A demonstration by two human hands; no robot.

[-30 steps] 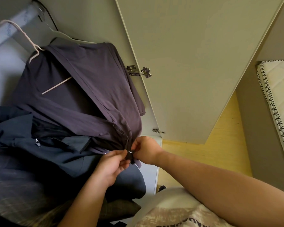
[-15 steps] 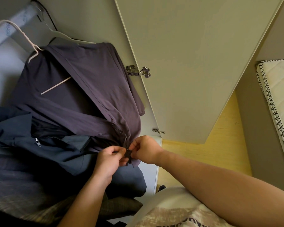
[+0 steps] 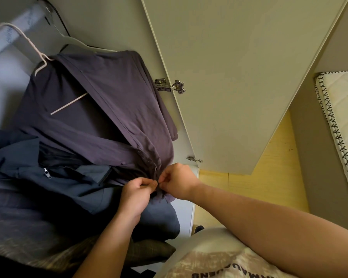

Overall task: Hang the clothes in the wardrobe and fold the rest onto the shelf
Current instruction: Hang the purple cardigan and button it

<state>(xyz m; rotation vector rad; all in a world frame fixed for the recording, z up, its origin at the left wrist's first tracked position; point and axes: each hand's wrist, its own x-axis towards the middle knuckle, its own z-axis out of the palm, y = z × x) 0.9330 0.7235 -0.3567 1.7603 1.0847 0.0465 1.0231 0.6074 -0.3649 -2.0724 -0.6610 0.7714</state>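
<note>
so the left hand (image 3: 137, 194) and right hand (image 3: 177, 183) are pinching the shirt (image 3: 109, 109) edge below the hanger (image 3: 42, 61), closing together now, probably buttoning it

Soft, even light falls on the wardrobe door (image 3: 239, 77) and the yellow floor (image 3: 259, 187), without glare. The lower left sinks into deep shadow among the dark clothes (image 3: 28, 207). The wide lens bends straight edges, and the rail (image 3: 18, 31) at upper left looks blurred
</note>
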